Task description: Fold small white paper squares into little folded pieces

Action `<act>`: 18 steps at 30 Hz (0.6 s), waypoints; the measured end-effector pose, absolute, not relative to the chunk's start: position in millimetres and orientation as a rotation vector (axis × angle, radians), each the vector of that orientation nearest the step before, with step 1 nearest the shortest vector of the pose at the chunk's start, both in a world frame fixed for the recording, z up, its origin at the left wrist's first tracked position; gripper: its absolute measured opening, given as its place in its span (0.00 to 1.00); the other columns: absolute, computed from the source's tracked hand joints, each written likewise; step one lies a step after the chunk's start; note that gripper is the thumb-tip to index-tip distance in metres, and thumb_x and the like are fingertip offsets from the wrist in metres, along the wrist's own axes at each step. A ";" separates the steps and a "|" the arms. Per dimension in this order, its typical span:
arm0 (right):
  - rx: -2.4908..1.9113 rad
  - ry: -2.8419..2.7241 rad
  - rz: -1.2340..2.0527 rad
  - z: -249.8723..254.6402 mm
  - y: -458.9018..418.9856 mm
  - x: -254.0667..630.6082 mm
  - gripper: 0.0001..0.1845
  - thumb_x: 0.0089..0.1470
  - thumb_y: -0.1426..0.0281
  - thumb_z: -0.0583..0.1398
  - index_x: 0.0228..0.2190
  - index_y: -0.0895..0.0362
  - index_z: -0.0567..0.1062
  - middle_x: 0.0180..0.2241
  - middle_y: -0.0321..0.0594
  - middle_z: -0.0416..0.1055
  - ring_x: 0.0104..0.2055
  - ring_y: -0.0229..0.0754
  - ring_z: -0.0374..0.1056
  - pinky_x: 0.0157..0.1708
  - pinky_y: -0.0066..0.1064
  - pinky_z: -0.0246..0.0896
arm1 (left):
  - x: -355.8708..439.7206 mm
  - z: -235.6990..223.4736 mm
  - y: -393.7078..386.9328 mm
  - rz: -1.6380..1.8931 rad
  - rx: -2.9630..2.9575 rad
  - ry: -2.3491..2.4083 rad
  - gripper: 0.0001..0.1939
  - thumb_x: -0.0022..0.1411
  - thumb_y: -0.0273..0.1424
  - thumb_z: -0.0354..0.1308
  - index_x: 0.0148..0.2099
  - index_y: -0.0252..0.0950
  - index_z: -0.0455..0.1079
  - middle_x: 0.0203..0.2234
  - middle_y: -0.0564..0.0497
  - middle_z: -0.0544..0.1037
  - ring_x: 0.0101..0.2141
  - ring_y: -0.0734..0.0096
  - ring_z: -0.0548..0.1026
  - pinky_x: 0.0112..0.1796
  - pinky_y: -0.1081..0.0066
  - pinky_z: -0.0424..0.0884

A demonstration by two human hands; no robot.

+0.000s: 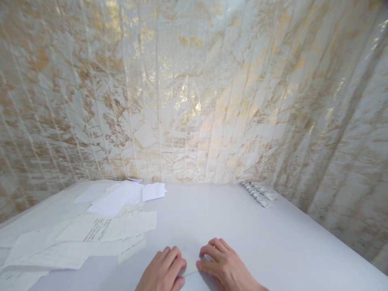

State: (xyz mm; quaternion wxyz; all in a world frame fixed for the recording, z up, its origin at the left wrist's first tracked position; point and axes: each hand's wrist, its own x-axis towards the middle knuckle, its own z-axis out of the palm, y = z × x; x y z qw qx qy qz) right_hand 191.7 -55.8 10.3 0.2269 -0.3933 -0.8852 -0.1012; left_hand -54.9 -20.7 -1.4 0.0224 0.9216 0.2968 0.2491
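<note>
A small pale piece of paper [189, 265] lies on the white table between my two hands, at the bottom middle of the view. My left hand [165, 268] covers its left side with the fingers curled together and the thumb tucked low. On the other side, my right hand [226, 264] has bent fingers, and its thumb and fingertips grip the paper's right edge. Parts of the paper are hidden under the fingers, and its full shape cannot be made out.
Printed sheets [100, 228] spread over the table's left side. Behind them lie blank white papers [117, 198] and a small white stack [153, 191]. Silvery packets in strips [259, 194] sit at the back right. A patterned curtain [188, 101] hangs behind the white table [273, 242].
</note>
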 end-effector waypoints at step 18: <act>-1.102 -2.275 -0.293 0.8 -53.9 174.4 0.11 0.50 0.81 0.62 0.31 0.53 0.69 0.35 0.35 0.74 0.35 0.41 0.66 0.35 0.30 0.58 | -46.8 3.3 -22.2 0.576 3.157 1.024 0.10 0.60 0.18 0.57 0.34 0.39 0.71 0.33 0.53 0.80 0.33 0.62 0.77 0.39 0.62 0.68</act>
